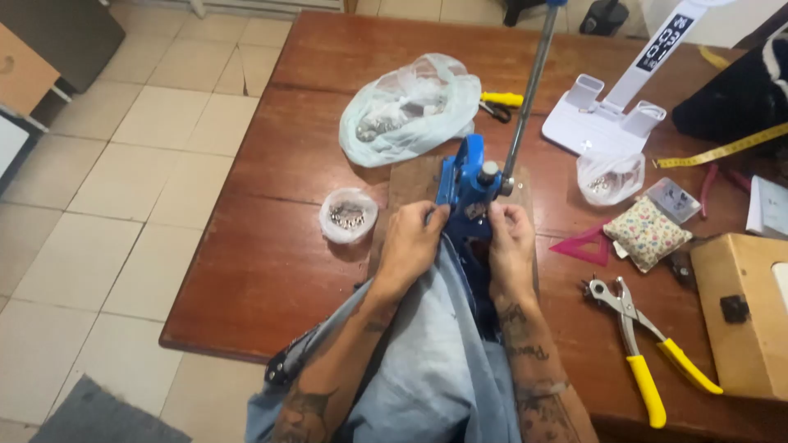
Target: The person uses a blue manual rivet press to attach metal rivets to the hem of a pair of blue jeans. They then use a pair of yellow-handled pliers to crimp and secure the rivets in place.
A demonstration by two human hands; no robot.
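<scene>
A blue hand press (462, 176) with a long metal lever (529, 82) stands on a wooden board on the brown table (279, 246). Light blue denim fabric (439, 344) runs from my lap up under the press head. My left hand (410, 246) pinches the denim at the left of the press base. My right hand (509, 242) grips the fabric on the right side, fingertips close to the press die.
A small bag of metal studs (348, 215) lies left of the press, a larger plastic bag (410, 107) behind it. Yellow-handled punch pliers (640, 340), a floral pincushion (647, 231), a pink set square (587, 246), a wooden box (743, 312), a white desk lamp base (603, 123) and a yellow tape measure (722, 150) sit right.
</scene>
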